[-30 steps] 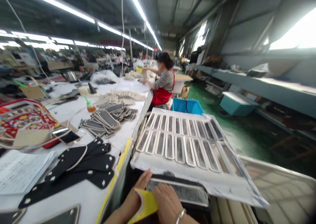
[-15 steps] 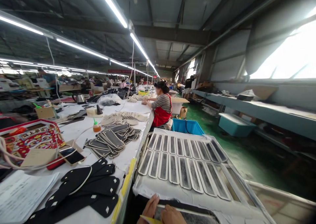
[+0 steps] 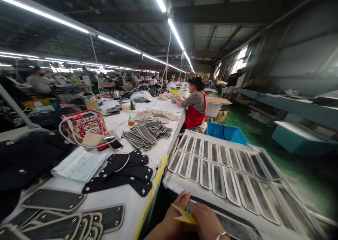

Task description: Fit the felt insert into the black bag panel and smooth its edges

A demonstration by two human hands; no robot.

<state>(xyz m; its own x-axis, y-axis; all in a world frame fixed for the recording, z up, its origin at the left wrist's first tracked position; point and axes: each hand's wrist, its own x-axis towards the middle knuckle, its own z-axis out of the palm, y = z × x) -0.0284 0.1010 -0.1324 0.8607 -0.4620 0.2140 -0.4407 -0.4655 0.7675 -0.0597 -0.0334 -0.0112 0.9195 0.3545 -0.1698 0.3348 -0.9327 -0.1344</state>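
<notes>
Both my hands are low in the view, close together over a dark rectangular panel [image 3: 232,219] at the near edge of a white-covered board [image 3: 182,187]. My left hand [image 3: 175,211] has its fingers pressed together at the panel's left end. Beside it, my right hand [image 3: 207,219], with a bracelet at the wrist, curls its fingers down on the panel. A folded yellow piece [image 3: 185,216] shows between the hands; which hand grips it is hidden. On the board lie two rows of dark panels with pale borders [image 3: 219,180].
Left is a white table with stacked grey panels [image 3: 144,134], black pieces [image 3: 121,173], a notebook [image 3: 79,164], a phone [image 3: 115,143] and a glue bottle [image 3: 131,120]. A person in a red apron [image 3: 195,109] sits ahead, near a blue bin [image 3: 227,132].
The view has turned left and down, so more of the table's near left side shows. Both hands appear farther up in view, still together at the dark panel.
</notes>
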